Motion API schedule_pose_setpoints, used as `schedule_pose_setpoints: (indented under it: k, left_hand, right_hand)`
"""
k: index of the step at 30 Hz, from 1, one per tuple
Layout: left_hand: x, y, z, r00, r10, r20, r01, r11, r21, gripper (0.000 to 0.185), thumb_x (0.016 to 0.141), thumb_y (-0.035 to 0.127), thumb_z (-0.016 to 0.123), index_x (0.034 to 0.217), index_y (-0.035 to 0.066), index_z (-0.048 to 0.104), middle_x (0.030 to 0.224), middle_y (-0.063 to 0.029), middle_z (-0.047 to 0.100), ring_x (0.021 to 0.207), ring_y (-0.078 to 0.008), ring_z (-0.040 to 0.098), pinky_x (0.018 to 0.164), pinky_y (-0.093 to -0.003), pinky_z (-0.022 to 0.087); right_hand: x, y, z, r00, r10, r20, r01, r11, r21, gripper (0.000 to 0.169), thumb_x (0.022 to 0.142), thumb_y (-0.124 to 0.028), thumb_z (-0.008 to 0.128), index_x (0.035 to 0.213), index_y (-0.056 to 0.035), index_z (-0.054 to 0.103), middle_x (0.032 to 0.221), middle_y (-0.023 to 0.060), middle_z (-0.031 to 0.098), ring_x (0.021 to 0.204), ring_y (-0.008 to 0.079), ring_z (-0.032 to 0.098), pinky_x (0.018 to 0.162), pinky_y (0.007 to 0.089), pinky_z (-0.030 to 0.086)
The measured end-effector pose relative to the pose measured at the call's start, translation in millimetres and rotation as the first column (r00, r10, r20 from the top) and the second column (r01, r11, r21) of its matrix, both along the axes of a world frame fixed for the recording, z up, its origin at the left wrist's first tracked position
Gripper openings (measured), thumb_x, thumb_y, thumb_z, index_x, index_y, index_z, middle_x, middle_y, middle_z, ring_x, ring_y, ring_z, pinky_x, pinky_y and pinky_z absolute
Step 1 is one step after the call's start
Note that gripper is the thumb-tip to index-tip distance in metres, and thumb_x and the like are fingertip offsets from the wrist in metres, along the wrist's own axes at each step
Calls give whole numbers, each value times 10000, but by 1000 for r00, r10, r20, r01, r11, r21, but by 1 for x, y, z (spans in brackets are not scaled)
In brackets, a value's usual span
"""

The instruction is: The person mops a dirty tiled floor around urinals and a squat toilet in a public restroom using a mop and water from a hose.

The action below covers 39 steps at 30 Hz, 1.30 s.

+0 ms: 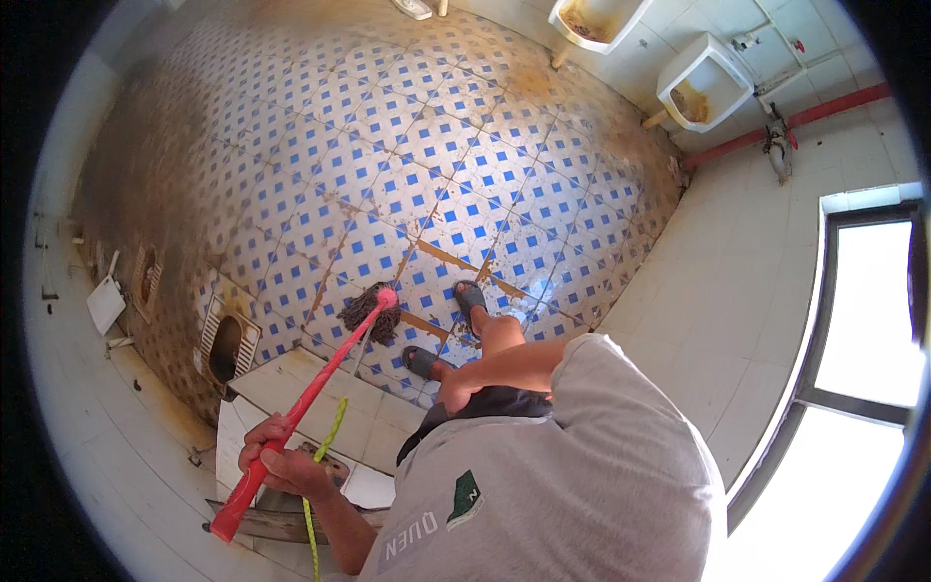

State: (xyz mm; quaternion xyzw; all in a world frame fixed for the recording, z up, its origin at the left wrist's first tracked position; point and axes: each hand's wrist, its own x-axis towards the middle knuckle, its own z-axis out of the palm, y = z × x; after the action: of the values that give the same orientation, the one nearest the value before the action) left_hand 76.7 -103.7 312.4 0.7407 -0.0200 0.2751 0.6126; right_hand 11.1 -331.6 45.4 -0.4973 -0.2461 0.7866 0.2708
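Observation:
My left hand is wrapped around the upper part of a red mop handle. The handle slants down to a pink socket and a dark grey string mop head, which rests on the tiled floor left of my feet. My right hand hangs in front of my black shorts; its fingers are mostly hidden, so whether it holds something is unclear. Beside my left wrist runs a yellow-green cord or hose. My feet, in dark slide sandals, stand just right of the mop head.
Blue-and-white floor tiles carry brown stains and dirty joints. Left are a squat toilet and a white dustpan-like object. A low tiled ledge lies near my left side. Stained urinals hang far right, beside a red pipe.

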Motion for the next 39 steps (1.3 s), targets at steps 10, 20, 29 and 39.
schedule_pose_setpoints:
  k: [10,20,29,39]
  left_hand:
    - [-7,13,-6,999,40,5,-40,999,-2,158,895,161,394,969,45,316,805,-139,493,728,-238,490,761,-455,507]
    - [1,19,-5,999,41,-8,-41,999,-17,198,922,216,422,932,38,338,797,-140,497,742,-242,500,759,-450,503]
    - [-54,21,-26,924,-295,-244,326,940,97,162,822,184,588,855,65,482,881,-131,576,848,-286,554,891,-467,434]
    - [-117,61,-68,802,-162,-575,422,835,354,294,707,21,661,985,28,568,1138,-192,585,1038,-338,581,897,-403,463]
  right_hand:
    - [0,-23,67,759,-598,-259,446,766,-462,598,814,-467,643,1262,-85,539,1256,58,565,1125,248,522,912,401,448]
    - [-47,19,-21,838,-319,442,427,889,-167,686,849,-545,537,1341,-72,468,1369,52,461,1250,243,400,1007,401,335]
    - [-3,3,34,990,53,-132,-69,991,-113,753,790,-537,605,1349,-63,435,1393,107,425,1281,287,358,1044,423,295]
    - [-17,-5,44,664,-351,-661,-16,876,-481,423,855,-380,613,1194,-127,605,1164,68,630,998,224,616,904,412,470]
